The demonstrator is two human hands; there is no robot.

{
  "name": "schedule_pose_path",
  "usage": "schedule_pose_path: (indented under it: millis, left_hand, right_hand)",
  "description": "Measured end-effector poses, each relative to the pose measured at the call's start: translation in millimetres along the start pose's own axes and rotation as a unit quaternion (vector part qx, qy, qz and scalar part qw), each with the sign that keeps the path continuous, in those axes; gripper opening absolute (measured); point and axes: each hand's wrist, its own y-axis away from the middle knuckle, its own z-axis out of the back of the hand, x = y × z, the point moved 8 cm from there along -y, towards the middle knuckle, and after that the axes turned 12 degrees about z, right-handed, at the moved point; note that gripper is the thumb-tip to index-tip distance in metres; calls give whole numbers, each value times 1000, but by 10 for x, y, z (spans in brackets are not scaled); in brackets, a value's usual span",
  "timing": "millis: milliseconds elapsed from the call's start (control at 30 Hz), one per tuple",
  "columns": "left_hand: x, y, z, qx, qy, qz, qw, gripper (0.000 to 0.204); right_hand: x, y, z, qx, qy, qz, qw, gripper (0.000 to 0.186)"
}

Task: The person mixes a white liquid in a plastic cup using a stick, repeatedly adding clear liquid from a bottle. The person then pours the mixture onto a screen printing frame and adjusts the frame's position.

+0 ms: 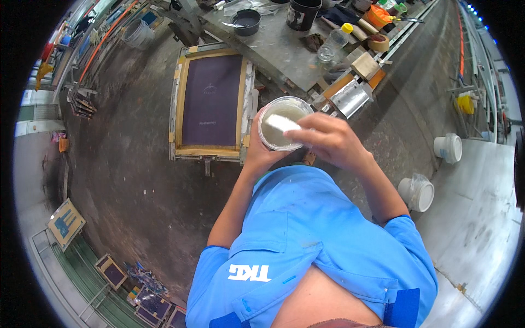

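Observation:
My left hand (258, 156) grips a clear round plastic tub (278, 146) of pale greyish material from the left and below. My right hand (331, 139) is over the tub, its fingers pinched on a white flat tool (280, 123), perhaps a spatula, that lies across the opening; its far end is blurred. Behind the tub, to the left, a screen-printing frame (210, 101) with dark purple mesh and faint pale markings rests on a metal stand.
A metal worktable (281, 54) ahead holds a dark bowl (246, 23), a bottle (328, 46) and tape. A metal cylinder (350, 98) sits right of the tub. White buckets (415, 194) stand on the right. Frames (65, 224) lean lower left, beyond the dark floor (126, 180).

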Motion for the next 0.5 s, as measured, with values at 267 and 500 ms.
schedule_pose_path:
  millis: [267, 500]
  left_hand:
    - [32, 61, 119, -17, 24, -15, 999, 117]
    - [-43, 36, 100, -12, 30, -26, 999, 115]
  right_hand:
    - [27, -91, 497, 95, -10, 4, 995, 31]
    - [-44, -89, 0, 50, -32, 13, 998, 38]
